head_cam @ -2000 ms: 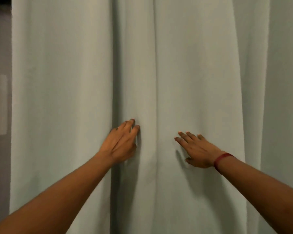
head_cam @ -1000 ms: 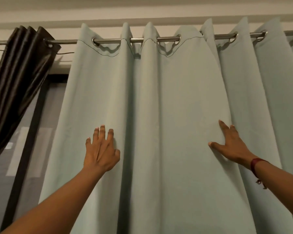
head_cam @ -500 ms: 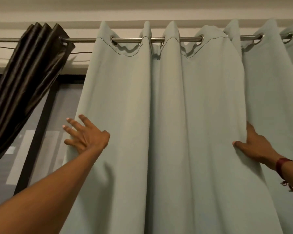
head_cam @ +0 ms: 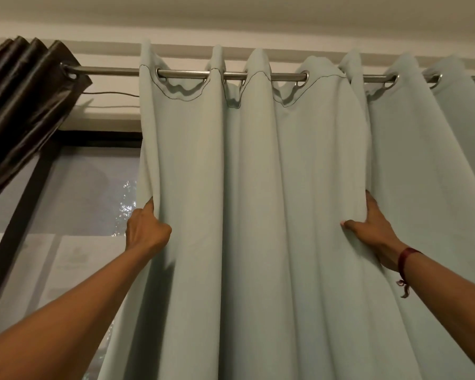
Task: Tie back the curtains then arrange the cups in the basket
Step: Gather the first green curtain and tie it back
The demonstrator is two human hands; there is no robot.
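Note:
A pale green curtain [head_cam: 258, 201] hangs in folds from metal eyelets on a steel rod [head_cam: 280, 76]. My left hand [head_cam: 146, 229] grips the curtain's left edge, fingers curled round the cloth. My right hand [head_cam: 373, 229] holds a fold further right, thumb in front and fingers tucked behind the fabric; a red thread band is on that wrist. No cups or basket are in view.
A dark brown curtain [head_cam: 19, 105] is bunched at the rod's left end. Between the two curtains a window [head_cam: 80, 215] with a dark frame and a sheer screen shows. More green folds [head_cam: 450, 160] hang to the right.
The view rose from mid-curtain to the rod. My hands spread apart from flat on the cloth; the left took hold of the left edge, the right a fold. The curtain shifted right, uncovering more window.

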